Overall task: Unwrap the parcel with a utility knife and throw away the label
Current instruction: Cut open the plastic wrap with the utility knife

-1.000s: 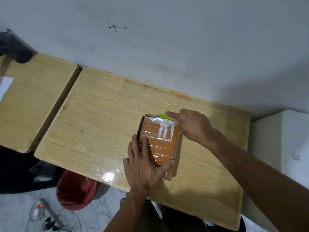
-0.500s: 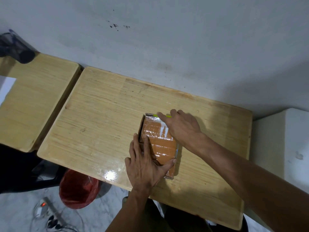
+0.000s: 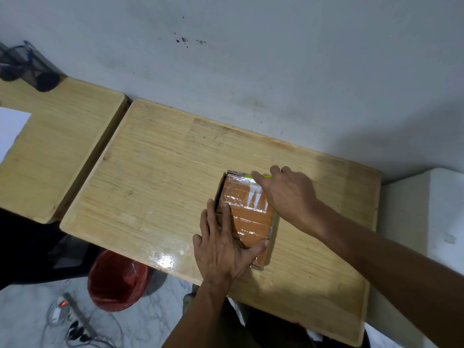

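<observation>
We are working at the wooden surface [image 3: 175, 177], where the parcel [image 3: 247, 217] is lying near the front edge, still fully sheathed in glossy clear wrap with no cut or loose flap showing, so we are judging the job as barely begun. Down on the floor the red bin [image 3: 118, 280] is waiting for the label, which we are not seeing anywhere yet. Our left hand [image 3: 223, 247] is lying flat and open, pressing on the parcel's near left corner. Our right hand [image 3: 288, 194] is closing its fingers round the knife [image 3: 251, 176], whose yellow-green end is sitting at the far edge; the blade is hidden.
</observation>
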The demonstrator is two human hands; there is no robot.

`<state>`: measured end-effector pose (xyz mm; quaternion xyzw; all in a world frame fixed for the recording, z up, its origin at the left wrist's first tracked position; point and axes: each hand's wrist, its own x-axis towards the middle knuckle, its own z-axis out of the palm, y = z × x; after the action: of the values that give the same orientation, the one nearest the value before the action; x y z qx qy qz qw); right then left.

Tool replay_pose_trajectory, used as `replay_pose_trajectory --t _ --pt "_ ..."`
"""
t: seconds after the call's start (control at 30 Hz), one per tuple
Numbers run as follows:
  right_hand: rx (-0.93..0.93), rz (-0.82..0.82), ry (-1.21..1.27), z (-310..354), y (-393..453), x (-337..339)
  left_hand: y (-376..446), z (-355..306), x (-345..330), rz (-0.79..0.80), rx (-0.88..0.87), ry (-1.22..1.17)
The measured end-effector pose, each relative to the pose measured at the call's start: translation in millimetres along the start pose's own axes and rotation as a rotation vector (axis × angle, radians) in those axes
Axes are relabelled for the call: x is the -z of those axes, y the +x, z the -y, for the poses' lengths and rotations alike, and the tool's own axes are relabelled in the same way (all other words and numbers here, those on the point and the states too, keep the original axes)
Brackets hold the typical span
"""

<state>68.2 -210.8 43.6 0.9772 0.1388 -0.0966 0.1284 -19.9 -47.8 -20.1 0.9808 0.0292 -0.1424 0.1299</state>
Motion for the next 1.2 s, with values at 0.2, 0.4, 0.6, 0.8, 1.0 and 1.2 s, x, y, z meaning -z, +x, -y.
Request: replay_pose_trajectory --t 0.2,0.4,0.6,0.8,1.0,1.2 --pt "-0.061 0.019 0.131 -18.3 -17.5 -6.5 0.4 0.5 -2.4 0.044 -0.035 -0.001" --pt "-0.056 0.053 0.225 -27.6 -27.5 -11.5 1.0 1.7 -6.2 0.043 -0.055 0.006" --pt "-0.087 0.107 0.269 -39.9 -40.6 -6.3 1.1 -0.2 -4.2 0.081 -0.082 0.021" --pt "-0.097 0.121 0.259 -51.1 -45.7 -11.7 1.5 -0.3 -5.0 0.093 -0.093 0.032" --pt "-0.218 0.272 0.317 -81.1 -75.9 -39.4 1.1 1.7 -6.5 0.092 -0.091 0.032" --pt "-0.372 -0.002 0.768 -59.0 -82.7 -62.0 0.6 -1.1 -3.6 0.093 -0.097 0.046"
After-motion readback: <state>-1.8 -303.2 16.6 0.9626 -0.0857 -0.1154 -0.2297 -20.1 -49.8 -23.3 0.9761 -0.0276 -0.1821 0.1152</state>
